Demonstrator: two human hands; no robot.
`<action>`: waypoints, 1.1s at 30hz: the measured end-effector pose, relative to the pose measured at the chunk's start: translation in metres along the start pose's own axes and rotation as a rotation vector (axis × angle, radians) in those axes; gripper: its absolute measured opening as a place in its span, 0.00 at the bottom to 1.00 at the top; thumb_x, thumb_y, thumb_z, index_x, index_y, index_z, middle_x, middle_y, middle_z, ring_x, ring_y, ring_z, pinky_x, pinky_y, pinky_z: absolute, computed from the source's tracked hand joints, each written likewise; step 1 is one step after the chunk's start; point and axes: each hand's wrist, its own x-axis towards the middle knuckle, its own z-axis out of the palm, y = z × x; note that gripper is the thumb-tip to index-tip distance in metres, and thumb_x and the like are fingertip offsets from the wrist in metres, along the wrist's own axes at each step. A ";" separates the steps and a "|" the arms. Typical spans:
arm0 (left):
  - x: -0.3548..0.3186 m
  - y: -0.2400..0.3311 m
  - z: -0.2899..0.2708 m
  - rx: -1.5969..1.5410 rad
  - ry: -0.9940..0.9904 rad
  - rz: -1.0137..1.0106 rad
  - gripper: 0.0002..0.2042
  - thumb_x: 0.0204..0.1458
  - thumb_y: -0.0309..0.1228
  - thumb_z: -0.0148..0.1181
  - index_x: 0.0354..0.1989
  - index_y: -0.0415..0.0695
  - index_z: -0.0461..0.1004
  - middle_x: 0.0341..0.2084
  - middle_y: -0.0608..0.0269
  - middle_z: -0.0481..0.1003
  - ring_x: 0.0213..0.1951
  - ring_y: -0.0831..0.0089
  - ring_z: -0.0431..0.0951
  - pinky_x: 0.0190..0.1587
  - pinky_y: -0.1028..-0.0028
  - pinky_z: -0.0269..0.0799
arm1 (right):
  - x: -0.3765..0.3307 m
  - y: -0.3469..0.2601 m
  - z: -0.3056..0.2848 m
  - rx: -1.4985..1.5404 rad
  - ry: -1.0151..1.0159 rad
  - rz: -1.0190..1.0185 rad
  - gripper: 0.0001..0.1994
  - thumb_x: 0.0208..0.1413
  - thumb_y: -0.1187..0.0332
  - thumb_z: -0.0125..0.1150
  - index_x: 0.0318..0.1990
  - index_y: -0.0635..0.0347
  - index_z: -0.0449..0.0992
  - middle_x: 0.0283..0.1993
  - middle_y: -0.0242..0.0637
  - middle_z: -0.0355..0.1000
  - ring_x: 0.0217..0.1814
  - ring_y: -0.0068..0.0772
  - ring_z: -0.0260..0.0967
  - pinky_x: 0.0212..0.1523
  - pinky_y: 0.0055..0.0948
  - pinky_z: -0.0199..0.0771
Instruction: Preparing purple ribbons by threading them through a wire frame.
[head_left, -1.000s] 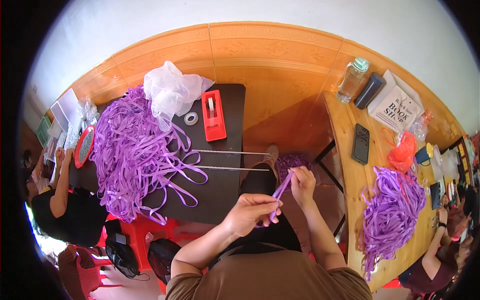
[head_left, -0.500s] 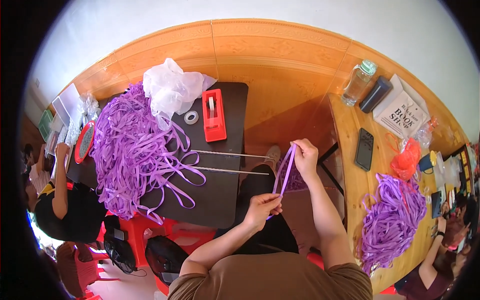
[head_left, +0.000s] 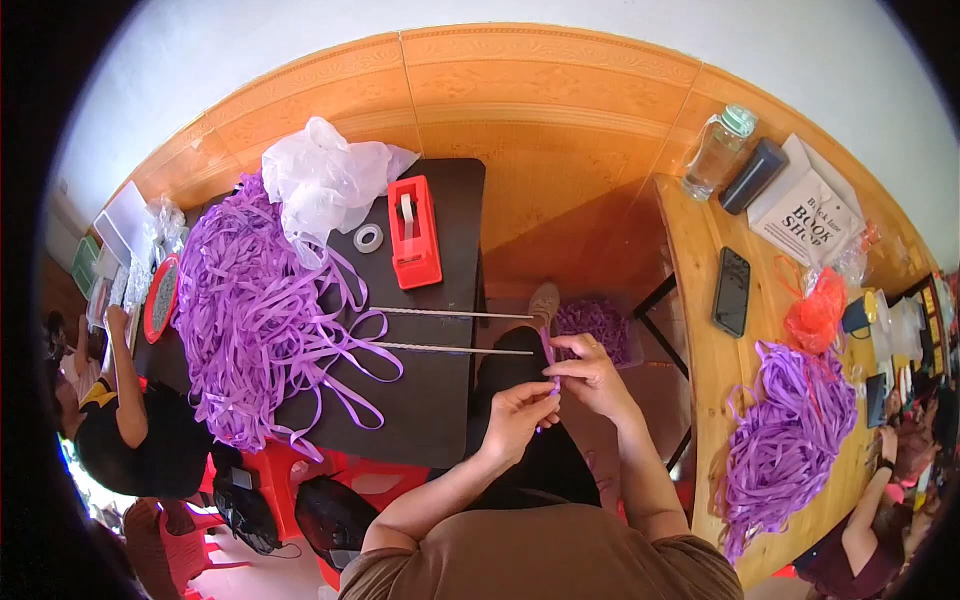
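Left: black rectangular bench [head_left: 432, 405], bearing large heap of loose purple ribbon [head_left: 240, 320], crumpled translucent white plastic bag [head_left: 325, 180], red boxy tape dispenser [head_left: 418, 250]. Two thin silvery rods [head_left: 450, 349] jut past its edge, tips near hands. Right: pale wooden bench [head_left: 712, 375] with smaller purple ribbon pile [head_left: 790, 435], black phone [head_left: 732, 292]. Narrow purple ribbon strip [head_left: 547, 345] at fingertips, above lap: left hand [head_left: 516, 422] pinching lower part, right hand [head_left: 592, 380] gripping just above.

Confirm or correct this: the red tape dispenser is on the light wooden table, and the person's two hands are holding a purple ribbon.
Wrong table: the red tape dispenser is on the black table, as the head view shows. The left hand and right hand are indeed holding a purple ribbon.
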 end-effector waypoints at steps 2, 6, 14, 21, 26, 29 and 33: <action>0.000 0.000 -0.002 0.037 0.008 0.030 0.10 0.55 0.26 0.58 0.44 0.35 0.75 0.27 0.60 0.77 0.27 0.75 0.77 0.30 0.80 0.72 | 0.005 -0.001 -0.004 -0.185 0.080 -0.072 0.15 0.34 0.80 0.64 0.33 0.50 0.81 0.48 0.35 0.71 0.48 0.40 0.65 0.45 0.36 0.63; 0.003 -0.002 -0.005 0.004 0.035 -0.002 0.10 0.55 0.26 0.58 0.44 0.34 0.75 0.28 0.58 0.77 0.27 0.75 0.77 0.29 0.80 0.72 | 0.020 -0.003 -0.008 -0.352 0.235 -0.122 0.11 0.36 0.77 0.64 0.31 0.52 0.79 0.44 0.34 0.72 0.45 0.39 0.67 0.40 0.35 0.61; 0.020 -0.002 0.002 -0.084 0.117 0.094 0.07 0.55 0.29 0.58 0.39 0.38 0.77 0.25 0.59 0.78 0.24 0.74 0.77 0.25 0.80 0.71 | 0.074 -0.003 -0.007 -0.438 0.491 -0.372 0.12 0.36 0.78 0.62 0.34 0.59 0.78 0.39 0.36 0.72 0.38 0.41 0.69 0.38 0.35 0.65; 0.032 -0.002 0.000 -0.104 0.237 0.281 0.07 0.56 0.29 0.57 0.39 0.39 0.76 0.27 0.58 0.78 0.24 0.74 0.77 0.25 0.79 0.70 | 0.112 0.014 0.015 -0.290 0.450 -0.447 0.14 0.35 0.79 0.66 0.35 0.58 0.77 0.37 0.36 0.73 0.35 0.40 0.69 0.35 0.34 0.68; 0.036 -0.007 -0.007 -0.193 0.350 0.396 0.07 0.58 0.29 0.54 0.41 0.39 0.74 0.28 0.61 0.77 0.24 0.77 0.76 0.26 0.81 0.68 | 0.125 0.024 0.043 -0.174 0.458 -0.432 0.12 0.37 0.77 0.68 0.34 0.58 0.77 0.35 0.37 0.73 0.33 0.40 0.69 0.34 0.33 0.68; 0.038 -0.008 -0.006 -0.203 0.367 0.414 0.07 0.58 0.30 0.54 0.40 0.40 0.73 0.28 0.62 0.77 0.25 0.77 0.75 0.26 0.81 0.67 | 0.125 0.027 0.059 -0.133 0.459 -0.407 0.10 0.39 0.78 0.68 0.32 0.60 0.77 0.33 0.37 0.73 0.32 0.39 0.69 0.33 0.32 0.68; 0.035 -0.006 -0.006 -0.223 0.371 0.414 0.07 0.58 0.31 0.54 0.38 0.40 0.73 0.28 0.61 0.77 0.23 0.76 0.76 0.26 0.81 0.68 | 0.120 0.026 0.073 -0.059 0.453 -0.339 0.08 0.40 0.77 0.65 0.31 0.59 0.76 0.33 0.36 0.73 0.33 0.41 0.69 0.34 0.34 0.66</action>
